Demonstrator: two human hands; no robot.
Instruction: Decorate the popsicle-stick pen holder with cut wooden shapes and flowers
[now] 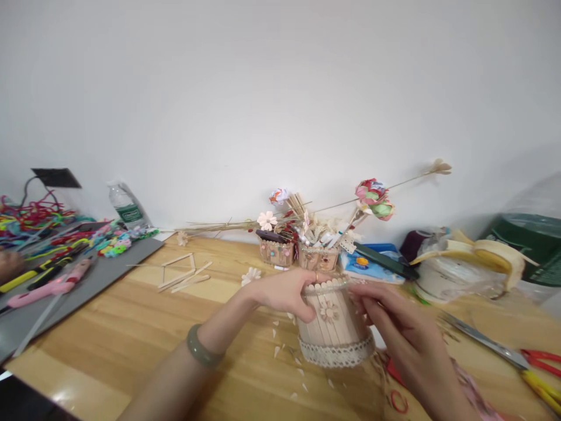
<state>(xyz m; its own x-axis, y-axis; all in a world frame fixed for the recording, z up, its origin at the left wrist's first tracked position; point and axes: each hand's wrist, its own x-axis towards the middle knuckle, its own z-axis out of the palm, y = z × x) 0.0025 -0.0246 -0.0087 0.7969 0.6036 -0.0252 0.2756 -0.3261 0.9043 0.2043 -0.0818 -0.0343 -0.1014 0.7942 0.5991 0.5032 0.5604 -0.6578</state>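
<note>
A round pot made of craft sticks (335, 327) stands on the table before me, with lace trim round its lower edge, a glittery band near the rim and a pale flower (328, 311) on its front. My left hand (287, 294) grips it at the upper left, thumb on the front and the other fingers over the rim. At the upper right side, my right hand (390, 318) has thumb and fingers pinched together against the glittery band. What lies between those fingertips is too small and hidden to name. Small white petal-like scraps (277, 351) lie left of the pot.
Behind are small stick boxes (275, 252) with paper flowers and a tissue pack (372, 266). Scissors (504, 348) and a banana peel (475, 257) lie right. Loose sticks (186, 275), a pink glue gun (52, 286) and a bottle (127, 204) are left. Another person's hand (11, 266) shows far left.
</note>
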